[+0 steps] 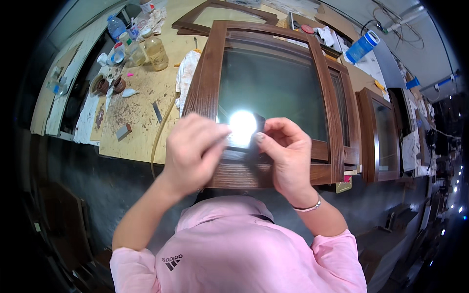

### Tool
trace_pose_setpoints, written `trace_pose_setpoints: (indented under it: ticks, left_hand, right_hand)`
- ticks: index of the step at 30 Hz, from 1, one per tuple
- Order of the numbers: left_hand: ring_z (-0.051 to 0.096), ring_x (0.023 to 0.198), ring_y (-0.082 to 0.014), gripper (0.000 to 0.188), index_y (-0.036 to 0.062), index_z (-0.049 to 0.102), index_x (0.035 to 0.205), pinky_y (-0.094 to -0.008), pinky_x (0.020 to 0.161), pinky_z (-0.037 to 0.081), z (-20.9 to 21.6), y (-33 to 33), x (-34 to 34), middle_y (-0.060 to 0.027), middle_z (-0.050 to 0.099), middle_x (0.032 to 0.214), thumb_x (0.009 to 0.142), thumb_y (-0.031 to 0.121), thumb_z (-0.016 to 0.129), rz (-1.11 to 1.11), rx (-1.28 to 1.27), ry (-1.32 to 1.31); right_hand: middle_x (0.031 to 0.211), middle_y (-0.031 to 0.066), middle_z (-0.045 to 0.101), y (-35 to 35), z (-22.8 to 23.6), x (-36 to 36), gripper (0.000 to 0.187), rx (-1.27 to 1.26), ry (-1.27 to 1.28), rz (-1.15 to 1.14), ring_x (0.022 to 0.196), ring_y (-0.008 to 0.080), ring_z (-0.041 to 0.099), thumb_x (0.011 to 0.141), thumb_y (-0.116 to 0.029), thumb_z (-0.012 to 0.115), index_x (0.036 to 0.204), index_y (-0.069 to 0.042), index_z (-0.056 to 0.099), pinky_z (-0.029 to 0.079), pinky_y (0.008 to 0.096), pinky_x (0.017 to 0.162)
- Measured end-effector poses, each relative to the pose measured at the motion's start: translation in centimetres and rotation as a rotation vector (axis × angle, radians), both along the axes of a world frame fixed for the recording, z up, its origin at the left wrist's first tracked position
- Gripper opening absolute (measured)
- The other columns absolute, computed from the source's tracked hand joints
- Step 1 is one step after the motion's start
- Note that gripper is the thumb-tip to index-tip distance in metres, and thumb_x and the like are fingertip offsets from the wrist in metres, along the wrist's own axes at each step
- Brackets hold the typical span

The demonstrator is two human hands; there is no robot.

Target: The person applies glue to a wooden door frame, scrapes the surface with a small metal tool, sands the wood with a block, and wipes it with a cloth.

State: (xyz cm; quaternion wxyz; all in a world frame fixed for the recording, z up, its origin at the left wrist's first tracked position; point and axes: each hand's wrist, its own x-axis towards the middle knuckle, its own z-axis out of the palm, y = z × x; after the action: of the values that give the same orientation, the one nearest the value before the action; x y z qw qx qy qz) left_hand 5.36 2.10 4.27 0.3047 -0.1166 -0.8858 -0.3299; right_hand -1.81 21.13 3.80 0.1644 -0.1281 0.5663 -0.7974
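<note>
A brown wooden frame (204,93) with a dark glass pane (273,83) lies in front of me, its wood grain showing. Above its near end, my right hand (291,158) pinches a small dark flat piece (260,120) between thumb and fingers. What the piece is, I cannot make out. My left hand (191,151) is close by on the left, fingers curled together and blurred by motion; anything held in them is hidden. Between the hands, a bright white glare (243,127) washes out the detail.
More brown frames (351,112) lie under and right of this one; another (381,136) stands further right. On the wooden table (141,102) at left are bottles (156,52), brown-stained cups (100,85), a small block (123,132) and a white cloth (188,73). A blue bottle (362,47) stands far right.
</note>
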Motion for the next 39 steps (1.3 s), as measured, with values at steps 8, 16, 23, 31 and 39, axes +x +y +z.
trace_pose_setpoints:
  ticks: [8, 16, 23, 31, 39]
  left_hand:
    - [0.068, 0.077, -0.0333, 0.036, -0.0006, 0.067, 0.110, -0.0401, 0.069, 0.054, -0.5, 2.9, 2.1, -0.0151, 0.070, 0.094, 0.075, 0.000, 0.078, 0.106, -0.041, 0.015]
    - [0.066, 0.069, -0.0212, 0.010, -0.0018, 0.070, 0.092, -0.0298, 0.064, 0.050, 0.9, -1.3, 6.9, -0.0110, 0.070, 0.082, 0.084, -0.008, 0.069, 0.184, 0.129, -0.329]
    - [0.062, 0.073, -0.0276, 0.019, 0.0001, 0.070, 0.089, -0.0355, 0.065, 0.047, 1.2, -2.1, 6.2, -0.0099, 0.062, 0.080, 0.074, -0.011, 0.071, 0.150, -0.083, -0.331]
    - [0.062, 0.073, -0.0283, 0.019, 0.0036, 0.072, 0.088, -0.0378, 0.063, 0.049, 1.9, -2.2, 5.1, -0.0086, 0.061, 0.078, 0.072, -0.006, 0.075, 0.149, -0.216, -0.347]
    - [0.061, 0.071, -0.0284, 0.018, 0.0029, 0.072, 0.088, -0.0375, 0.062, 0.048, 2.4, -2.1, 5.1, -0.0086, 0.061, 0.077, 0.072, -0.005, 0.076, 0.117, -0.229, -0.339]
  right_hand:
    - [0.089, 0.0027, 0.065, -2.4, -0.4, 2.2, 0.010, -0.129, -0.138, 0.071, 0.081, 0.0056, 0.061, 0.092, 0.000, 0.071, 0.097, 0.002, 0.063, 0.052, 0.0224, 0.068]
    - [0.094, 0.0127, 0.068, 4.5, -1.5, 0.8, 0.021, 0.568, 0.882, -0.059, 0.084, 0.0315, 0.064, 0.075, -0.002, 0.076, 0.094, -0.001, 0.069, 0.053, 0.0399, 0.076]
    - [0.110, 0.0126, 0.064, 7.5, -2.0, 2.3, 0.060, 0.826, 1.018, 0.029, 0.102, 0.0355, 0.059, 0.063, -0.031, 0.088, 0.114, -0.005, 0.071, 0.049, 0.0468, 0.086]
    - [0.106, 0.0077, 0.064, 7.2, -3.0, 2.5, 0.058, 0.839, 1.044, -0.025, 0.094, 0.0279, 0.059, 0.061, -0.032, 0.087, 0.111, -0.006, 0.073, 0.048, 0.0409, 0.080]
    - [0.104, 0.0065, 0.064, 6.9, -3.3, 2.5, 0.058, 0.843, 1.080, -0.068, 0.091, 0.0269, 0.060, 0.060, -0.034, 0.086, 0.110, -0.006, 0.073, 0.048, 0.0395, 0.077]
